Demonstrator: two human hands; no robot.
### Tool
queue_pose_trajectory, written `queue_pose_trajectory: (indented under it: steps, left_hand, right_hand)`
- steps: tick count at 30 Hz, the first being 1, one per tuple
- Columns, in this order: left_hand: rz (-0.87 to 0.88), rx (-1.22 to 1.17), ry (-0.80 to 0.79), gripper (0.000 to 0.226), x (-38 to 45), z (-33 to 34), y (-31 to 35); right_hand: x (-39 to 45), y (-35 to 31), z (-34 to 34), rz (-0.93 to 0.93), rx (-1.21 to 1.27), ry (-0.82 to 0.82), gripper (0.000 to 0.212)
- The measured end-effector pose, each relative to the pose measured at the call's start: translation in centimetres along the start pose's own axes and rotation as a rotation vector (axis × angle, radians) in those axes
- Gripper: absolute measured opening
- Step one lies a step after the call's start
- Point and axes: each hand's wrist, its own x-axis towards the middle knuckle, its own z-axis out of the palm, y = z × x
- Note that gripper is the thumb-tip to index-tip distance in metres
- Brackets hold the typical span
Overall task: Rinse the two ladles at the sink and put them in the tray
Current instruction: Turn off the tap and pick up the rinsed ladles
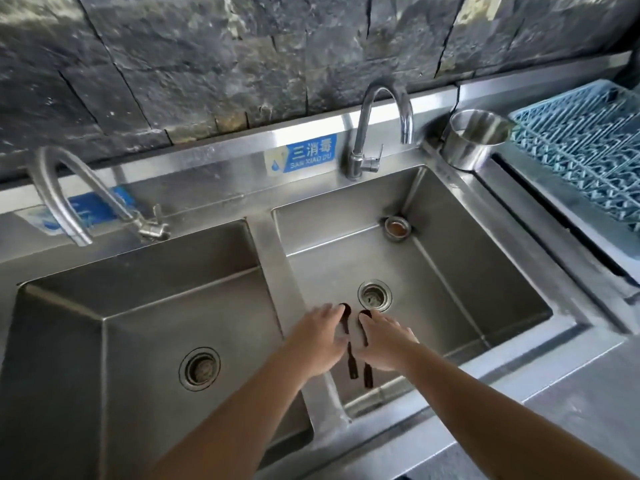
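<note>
Two dark ladles lie side by side on the floor of the right sink basin (450,271), bowls toward the drain, handles toward me. My left hand (317,341) reaches down over the left ladle (352,363), fingers spread, covering most of it. My right hand (384,341) hovers over the right ladle (367,374) in the same way. Only the bowl tips and handle ends show. Whether the fingers touch the ladles I cannot tell. The blue slatted tray (581,143) sits on the counter at the far right.
A curved tap (381,123) stands behind the right basin, no water running. A second tap (69,195) serves the left basin (138,323). A steel cup (474,138) stands between tap and tray. A small strainer (397,228) lies in the basin's back corner.
</note>
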Motion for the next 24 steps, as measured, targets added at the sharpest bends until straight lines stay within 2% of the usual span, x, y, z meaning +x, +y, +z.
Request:
queue_pose_trajectory:
  steps: [3, 7, 11, 13, 16, 19, 24]
  left_hand:
    - [-0.089, -0.107, -0.085, 0.058, 3.9, 2.8, 1.6]
    - [-0.336, -0.226, -0.179, 0.054, 8.8, 7.2, 1.7]
    - [-0.546, -0.349, -0.182, 0.034, 12.9, 11.7, 0.3]
    - [-0.641, -0.404, -0.162, 0.033, 14.6, 13.9, -0.5]
    - [-0.762, -0.493, -0.081, 0.037, 16.7, 16.3, -1.3]
    - [-0.803, -0.536, 0.002, 0.033, 18.5, 17.9, -2.0]
    - [-0.901, -0.381, 0.03, 0.03, 20.8, 20.3, -3.4]
  right_hand:
    - [2.4, 3.1, 0.2, 0.044, 0.045, -0.058, 0.056]
    - [7.4, 6.4, 2.1, 0.098, 0.15, -0.15, 0.041]
    - [11.9, 9.1, 4.7, 0.186, 0.283, -0.263, 0.008]
    - [13.8, 9.9, 6.0, 0.243, 0.371, -0.295, 0.013]
    - [16.4, 10.6, 8.0, 0.289, 0.415, -0.304, 0.038]
    - [18.0, 10.7, 9.4, 0.294, 0.477, -0.261, 0.035]
    - [20.7, 10.9, 12.5, 0.395, 0.483, -0.183, 0.029]
